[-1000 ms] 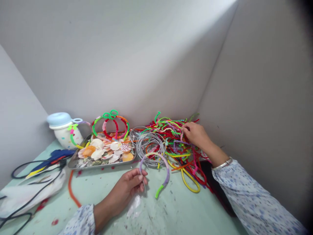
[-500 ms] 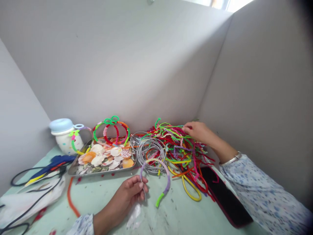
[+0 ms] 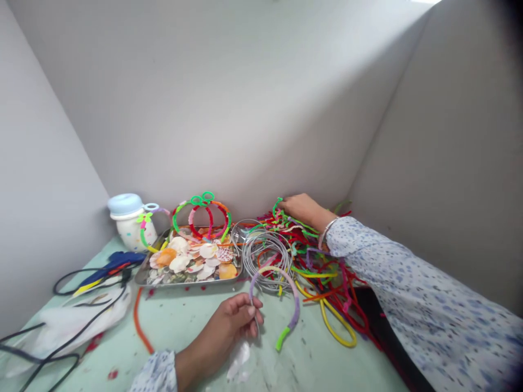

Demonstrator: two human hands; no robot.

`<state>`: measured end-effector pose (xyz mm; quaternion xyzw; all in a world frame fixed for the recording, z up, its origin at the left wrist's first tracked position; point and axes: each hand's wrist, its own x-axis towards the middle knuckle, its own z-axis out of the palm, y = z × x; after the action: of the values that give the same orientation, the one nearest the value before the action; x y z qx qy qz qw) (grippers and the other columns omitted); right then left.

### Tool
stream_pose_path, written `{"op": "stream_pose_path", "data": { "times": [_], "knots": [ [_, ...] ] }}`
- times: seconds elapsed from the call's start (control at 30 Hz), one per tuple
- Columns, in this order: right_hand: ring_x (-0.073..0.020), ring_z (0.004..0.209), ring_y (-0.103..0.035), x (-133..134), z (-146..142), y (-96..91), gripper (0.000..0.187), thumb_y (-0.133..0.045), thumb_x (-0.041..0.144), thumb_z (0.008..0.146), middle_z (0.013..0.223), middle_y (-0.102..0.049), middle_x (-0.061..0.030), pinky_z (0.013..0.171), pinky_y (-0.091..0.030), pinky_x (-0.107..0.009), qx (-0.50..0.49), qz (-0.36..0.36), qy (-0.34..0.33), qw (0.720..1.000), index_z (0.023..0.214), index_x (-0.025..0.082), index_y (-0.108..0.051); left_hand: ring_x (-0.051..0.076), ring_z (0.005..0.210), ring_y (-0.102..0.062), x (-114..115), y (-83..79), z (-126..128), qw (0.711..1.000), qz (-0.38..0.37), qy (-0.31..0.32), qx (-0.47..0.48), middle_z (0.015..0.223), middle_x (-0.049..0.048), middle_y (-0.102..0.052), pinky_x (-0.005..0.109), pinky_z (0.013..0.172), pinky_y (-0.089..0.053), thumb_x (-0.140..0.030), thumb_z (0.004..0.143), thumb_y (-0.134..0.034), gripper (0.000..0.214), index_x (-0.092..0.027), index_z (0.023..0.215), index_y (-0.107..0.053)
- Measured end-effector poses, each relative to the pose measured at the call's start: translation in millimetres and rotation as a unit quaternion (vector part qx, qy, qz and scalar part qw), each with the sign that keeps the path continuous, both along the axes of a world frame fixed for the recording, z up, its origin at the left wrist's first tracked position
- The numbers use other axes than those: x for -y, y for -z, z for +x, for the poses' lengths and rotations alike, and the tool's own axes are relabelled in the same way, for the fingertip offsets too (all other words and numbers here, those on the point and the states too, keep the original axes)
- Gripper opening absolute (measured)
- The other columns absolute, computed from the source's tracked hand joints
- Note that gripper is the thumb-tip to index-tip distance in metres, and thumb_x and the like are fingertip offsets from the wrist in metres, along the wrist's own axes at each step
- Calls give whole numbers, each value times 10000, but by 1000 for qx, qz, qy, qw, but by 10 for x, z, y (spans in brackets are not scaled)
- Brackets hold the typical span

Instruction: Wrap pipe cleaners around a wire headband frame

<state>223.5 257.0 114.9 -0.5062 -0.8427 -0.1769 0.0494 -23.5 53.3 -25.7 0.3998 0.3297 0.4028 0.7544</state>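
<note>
My left hand (image 3: 229,326) pinches one end of a headband (image 3: 281,294) wrapped in purple, pink and green pipe cleaner, held upright on the green table (image 3: 183,326). My right hand (image 3: 300,208) reaches to the far left side of a tangled pile of coloured pipe cleaners (image 3: 314,261) by the back wall, fingers curled down into the strands. What the right fingers grip is hidden. A bundle of bare metal headbands (image 3: 263,253) lies between the pile and a tray.
A metal tray (image 3: 141,279) of seashells (image 3: 192,258) holds finished wrapped headbands (image 3: 202,215) leaning on the wall. A white jar with a blue lid (image 3: 128,218), a blue glue gun (image 3: 108,265) with black cord and a plastic bag (image 3: 65,321) lie left. A dark phone (image 3: 373,310) lies under my right arm.
My right hand has moved left across the pipe cleaner pile toward the back wall. The view has shifted, so everything sits further right. My left hand keeps holding the headband.
</note>
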Motion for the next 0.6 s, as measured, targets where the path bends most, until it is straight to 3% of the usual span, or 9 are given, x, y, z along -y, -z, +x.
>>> {"op": "stream_pose_path", "data": {
  "times": [0.13,0.37,0.43,0.53,0.6],
  "knots": [
    [-222,840,-661,34,153,-137,197,-504,200,919,986,-698,-138,652,-400,-265,-6,39,28,999,1009,154,-673,81,574,-545,-6,9,3,1000,1,-1,2,789,58,-653,212,590,-406,-259,835,-686,188,-111,945,-653],
    [-297,942,-610,111,617,-750,324,-389,220,951,1182,-600,-234,680,-378,-326,-95,153,137,974,1152,86,-604,84,568,-542,3,12,9,1000,6,-9,6,783,64,-661,214,586,-399,-268,825,-700,199,-108,935,-659],
    [-261,902,-615,95,684,-862,288,-452,221,918,1092,-663,-177,672,-381,-301,-110,133,138,975,1117,119,-633,86,577,-541,6,14,8,1000,13,-8,4,791,66,-661,212,589,-399,-280,826,-705,214,-107,944,-660],
    [-169,668,-611,63,698,-935,151,-617,281,813,757,-715,-39,587,-377,-240,-114,36,111,987,852,178,-719,81,577,-535,8,7,7,1000,17,-6,-4,789,63,-657,207,586,-395,-291,824,-710,226,-107,944,-659],
    [-134,579,-577,56,678,-952,202,-581,321,831,662,-694,-2,543,-369,-222,-128,-4,103,986,803,187,-728,78,566,-530,5,4,7,1000,14,-7,-9,778,58,-656,206,582,-393,-295,814,-721,228,-109,932,-660]
  ]
}}
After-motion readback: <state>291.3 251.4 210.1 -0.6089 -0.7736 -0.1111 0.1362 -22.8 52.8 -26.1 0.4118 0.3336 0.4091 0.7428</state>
